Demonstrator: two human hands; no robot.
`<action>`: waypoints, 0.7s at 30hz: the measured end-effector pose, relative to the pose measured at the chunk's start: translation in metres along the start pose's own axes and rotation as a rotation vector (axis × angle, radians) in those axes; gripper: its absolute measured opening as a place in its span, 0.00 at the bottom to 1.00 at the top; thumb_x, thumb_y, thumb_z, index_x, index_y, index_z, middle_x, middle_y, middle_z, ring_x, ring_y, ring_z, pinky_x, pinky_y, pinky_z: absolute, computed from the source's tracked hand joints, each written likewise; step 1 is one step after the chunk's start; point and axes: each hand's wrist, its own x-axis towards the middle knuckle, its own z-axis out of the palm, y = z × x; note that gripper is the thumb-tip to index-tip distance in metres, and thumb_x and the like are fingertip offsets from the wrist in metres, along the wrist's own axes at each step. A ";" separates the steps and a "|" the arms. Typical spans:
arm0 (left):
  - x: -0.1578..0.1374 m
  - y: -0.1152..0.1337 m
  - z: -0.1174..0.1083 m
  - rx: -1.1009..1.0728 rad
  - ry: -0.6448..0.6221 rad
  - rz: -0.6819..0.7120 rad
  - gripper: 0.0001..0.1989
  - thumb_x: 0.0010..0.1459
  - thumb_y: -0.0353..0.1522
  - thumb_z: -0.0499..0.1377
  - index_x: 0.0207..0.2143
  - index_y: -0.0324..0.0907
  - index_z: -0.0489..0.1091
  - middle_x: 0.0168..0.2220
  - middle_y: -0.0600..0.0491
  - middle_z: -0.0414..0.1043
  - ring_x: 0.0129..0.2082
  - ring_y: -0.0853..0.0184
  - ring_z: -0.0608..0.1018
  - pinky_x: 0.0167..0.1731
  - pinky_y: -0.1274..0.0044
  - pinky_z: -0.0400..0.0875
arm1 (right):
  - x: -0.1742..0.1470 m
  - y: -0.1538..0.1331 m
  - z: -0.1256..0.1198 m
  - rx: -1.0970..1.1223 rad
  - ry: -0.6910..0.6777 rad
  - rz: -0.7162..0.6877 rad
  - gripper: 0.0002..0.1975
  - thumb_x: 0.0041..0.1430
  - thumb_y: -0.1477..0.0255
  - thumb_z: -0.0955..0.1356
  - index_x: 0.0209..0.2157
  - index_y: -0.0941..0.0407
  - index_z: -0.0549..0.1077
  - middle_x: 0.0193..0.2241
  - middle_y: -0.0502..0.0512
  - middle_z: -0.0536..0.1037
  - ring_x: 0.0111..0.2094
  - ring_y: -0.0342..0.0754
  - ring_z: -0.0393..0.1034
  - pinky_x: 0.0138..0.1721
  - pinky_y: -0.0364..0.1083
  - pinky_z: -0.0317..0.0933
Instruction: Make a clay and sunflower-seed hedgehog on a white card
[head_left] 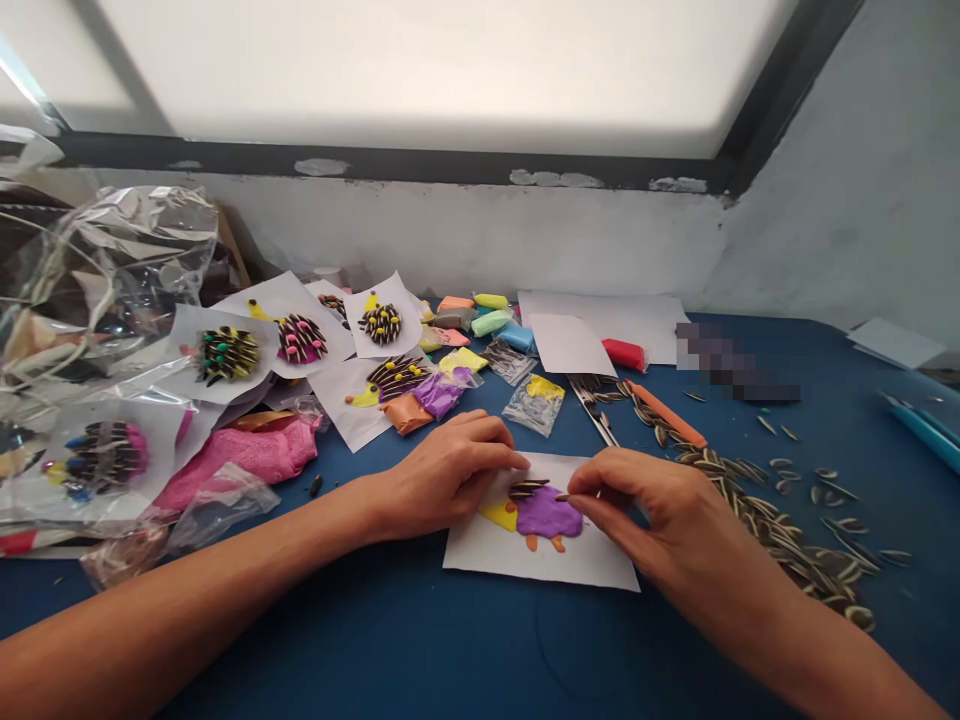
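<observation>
A white paper card [540, 568] lies on the blue table. On it is a hedgehog shape of modelling clay, with a purple body [551, 515], a yellow head [499, 512] and small orange feet. A few striped sunflower seeds [529, 488] sit at the top of the purple clay. My left hand [457, 465] rests over the card's left edge, fingers stretched out, holding nothing. Between thumb and index finger my right hand [649, 500] pinches a sunflower seed [568, 497] at the upper right edge of the purple clay.
A pile of sunflower seeds [795, 555] spreads to the right, beside an orange stick [667, 415] and scissors [596, 412]. Clay packets [491, 322] lie at the back. Finished-looking hedgehog cards [382, 322], a pink cloth [247, 460] and plastic bags [142, 250] crowd the left.
</observation>
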 end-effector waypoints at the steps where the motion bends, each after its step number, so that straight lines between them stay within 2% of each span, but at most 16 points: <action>1: 0.000 0.000 0.000 0.001 -0.001 -0.002 0.17 0.62 0.22 0.49 0.46 0.38 0.75 0.40 0.46 0.71 0.39 0.66 0.70 0.38 0.74 0.67 | 0.000 0.001 0.002 -0.013 0.004 -0.015 0.07 0.62 0.75 0.66 0.31 0.52 0.74 0.29 0.47 0.78 0.29 0.42 0.71 0.30 0.42 0.64; 6: 0.000 -0.001 0.000 -0.006 0.005 -0.003 0.17 0.62 0.21 0.49 0.45 0.38 0.75 0.39 0.46 0.71 0.39 0.65 0.70 0.38 0.74 0.67 | -0.003 0.006 0.010 -0.015 -0.007 -0.024 0.09 0.64 0.77 0.63 0.35 0.52 0.74 0.33 0.48 0.77 0.33 0.43 0.72 0.35 0.43 0.65; 21: 0.000 -0.002 0.000 -0.020 0.017 0.003 0.17 0.62 0.21 0.49 0.46 0.38 0.74 0.40 0.46 0.72 0.38 0.65 0.70 0.39 0.73 0.67 | 0.002 0.007 0.023 -0.061 0.057 -0.069 0.09 0.64 0.76 0.63 0.34 0.53 0.74 0.32 0.51 0.77 0.33 0.45 0.72 0.34 0.44 0.66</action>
